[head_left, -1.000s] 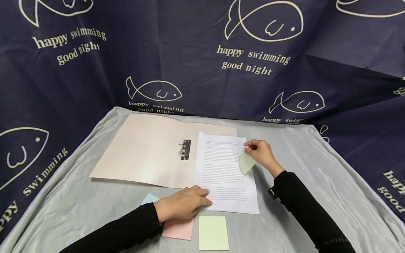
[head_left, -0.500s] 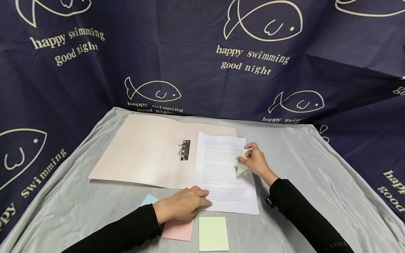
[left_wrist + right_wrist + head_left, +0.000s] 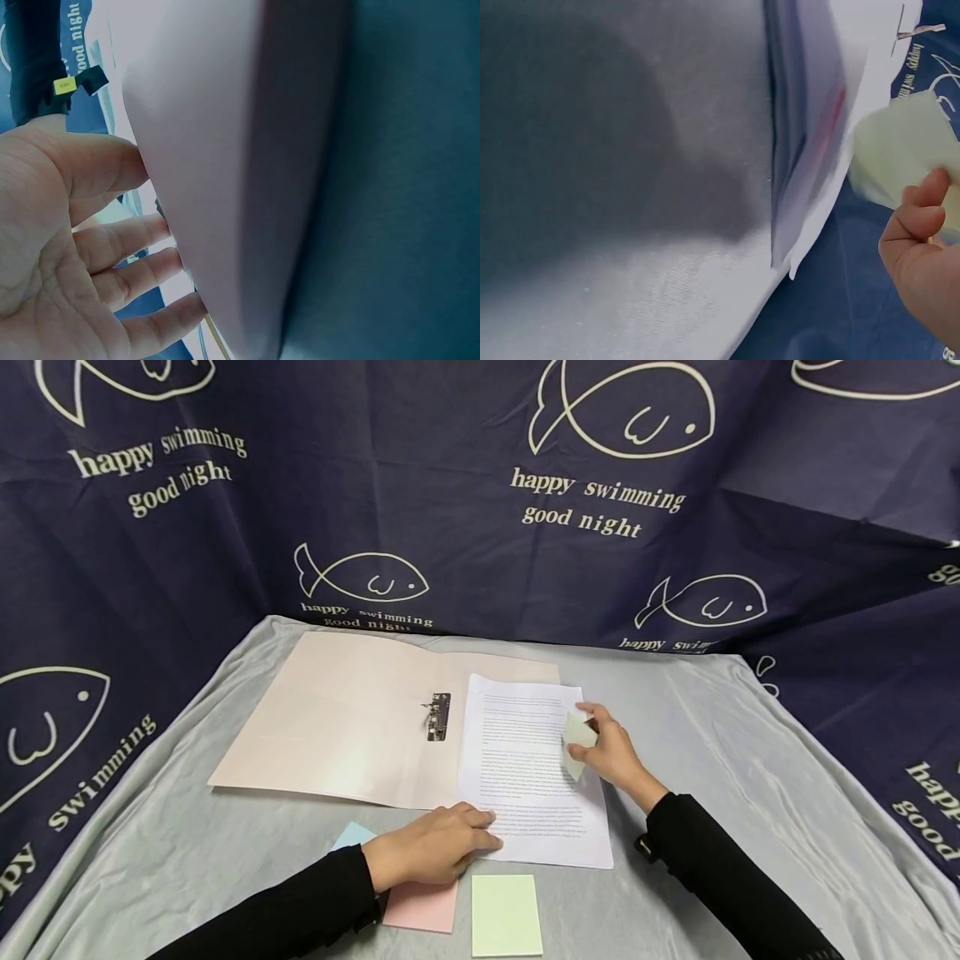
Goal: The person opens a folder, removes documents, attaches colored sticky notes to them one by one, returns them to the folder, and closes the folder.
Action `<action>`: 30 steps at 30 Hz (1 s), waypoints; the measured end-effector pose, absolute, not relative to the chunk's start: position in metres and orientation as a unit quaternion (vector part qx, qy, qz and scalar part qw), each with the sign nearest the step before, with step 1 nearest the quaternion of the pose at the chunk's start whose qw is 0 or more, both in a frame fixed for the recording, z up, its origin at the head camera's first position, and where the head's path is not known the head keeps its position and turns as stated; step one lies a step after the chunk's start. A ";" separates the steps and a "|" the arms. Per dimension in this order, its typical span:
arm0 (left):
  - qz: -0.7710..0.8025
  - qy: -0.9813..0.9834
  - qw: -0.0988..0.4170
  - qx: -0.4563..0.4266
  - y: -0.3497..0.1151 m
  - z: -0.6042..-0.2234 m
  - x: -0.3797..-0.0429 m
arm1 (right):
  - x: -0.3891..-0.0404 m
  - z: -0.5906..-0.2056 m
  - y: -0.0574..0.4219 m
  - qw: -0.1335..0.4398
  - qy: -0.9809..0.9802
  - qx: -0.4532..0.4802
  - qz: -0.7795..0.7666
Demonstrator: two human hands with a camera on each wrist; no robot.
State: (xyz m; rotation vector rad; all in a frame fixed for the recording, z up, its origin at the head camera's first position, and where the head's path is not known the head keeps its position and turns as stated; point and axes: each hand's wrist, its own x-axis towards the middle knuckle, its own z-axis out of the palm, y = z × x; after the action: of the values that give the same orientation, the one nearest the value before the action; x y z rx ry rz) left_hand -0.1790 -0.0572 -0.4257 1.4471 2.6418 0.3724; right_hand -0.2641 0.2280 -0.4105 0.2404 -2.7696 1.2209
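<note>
A stack of printed paper [image 3: 525, 777] lies over the right half of an open pink file folder [image 3: 337, 718]. My left hand [image 3: 431, 845] rests on the stack's lower left edge, fingers extended. Above the stack's right edge, my right hand [image 3: 618, 756] pinches a pale green sticky note [image 3: 576, 764], which hangs tilted over the printed lines. The right wrist view shows this sticky note [image 3: 900, 142] bent at the fingertips. In the left wrist view, the left hand [image 3: 82, 247] has spread, relaxed fingers beside a large, blurred pink surface [image 3: 202, 112].
A metal lever clip [image 3: 438, 717] is fixed in the folder. Near the front lie a pink sticky-note pad [image 3: 420, 907], a green pad [image 3: 506, 914] and a blue pad [image 3: 352, 835], partly covered by the left arm. A dark blue fish-print curtain [image 3: 465, 527] hangs behind the table.
My right hand has come down slightly along the paper's right edge and turned the sticky note, changing its tilt. The left hand has stayed in place.
</note>
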 end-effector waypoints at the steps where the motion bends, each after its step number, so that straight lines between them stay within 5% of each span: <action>1: 0.122 0.870 0.053 0.475 -0.057 -0.426 -0.179 | -0.264 -0.410 0.228 0.054 -0.908 0.071 0.410; 11: 0.121 0.873 0.061 0.468 -0.058 -0.426 -0.180 | -0.259 -0.412 0.227 0.081 -0.854 0.018 0.514; 20: 0.116 0.871 0.051 0.474 -0.058 -0.425 -0.180 | -0.260 -0.416 0.229 0.231 -0.909 0.232 0.258; 30: 0.117 0.869 0.052 0.478 -0.058 -0.427 -0.180 | -0.257 -0.427 0.218 0.175 -0.935 0.267 0.153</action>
State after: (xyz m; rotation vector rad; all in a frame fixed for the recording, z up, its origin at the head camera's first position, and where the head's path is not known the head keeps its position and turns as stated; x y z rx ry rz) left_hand -0.1802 -0.0577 -0.4266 1.4550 2.6423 0.3568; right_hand -0.2569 0.2177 -0.4265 0.7559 -2.6507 0.4337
